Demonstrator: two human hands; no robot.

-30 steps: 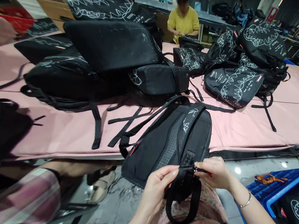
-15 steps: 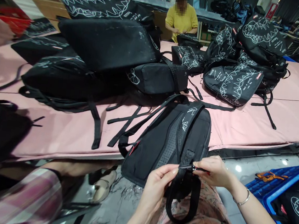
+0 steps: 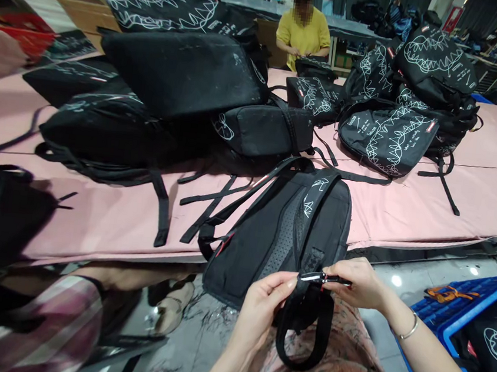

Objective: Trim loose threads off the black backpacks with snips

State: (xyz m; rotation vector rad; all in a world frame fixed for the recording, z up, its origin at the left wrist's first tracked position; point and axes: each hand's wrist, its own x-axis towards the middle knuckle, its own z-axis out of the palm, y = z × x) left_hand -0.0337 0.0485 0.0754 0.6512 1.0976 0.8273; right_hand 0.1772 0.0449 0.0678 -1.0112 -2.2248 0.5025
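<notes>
A black backpack [image 3: 252, 239] leans over the table's front edge with its padded back and shoulder straps facing up. Its lower webbing strap [image 3: 325, 336] hangs in a loop in front of my lap. My left hand [image 3: 265, 300] pinches the webbing where the loop begins, fingers closed. From the other side, my right hand [image 3: 358, 280] grips small scissors [image 3: 313, 277] by their dark handles, which show a little red. The metal blades lie across the webbing and point at my left fingertips. Whether they touch the strap I cannot tell.
Black backpacks with white scribble prints [image 3: 386, 138] are heaped on the pink-covered table [image 3: 492, 152]. A blue crate [image 3: 449, 331] holding a bag stands at right. A person in yellow [image 3: 304, 29] works across the table. Another person's plaid clothing [image 3: 42, 324] shows at lower left.
The scissors have turned slightly, so their blades now shine brighter over the strap. Both hands stay almost in place, and the backpack has barely shifted.
</notes>
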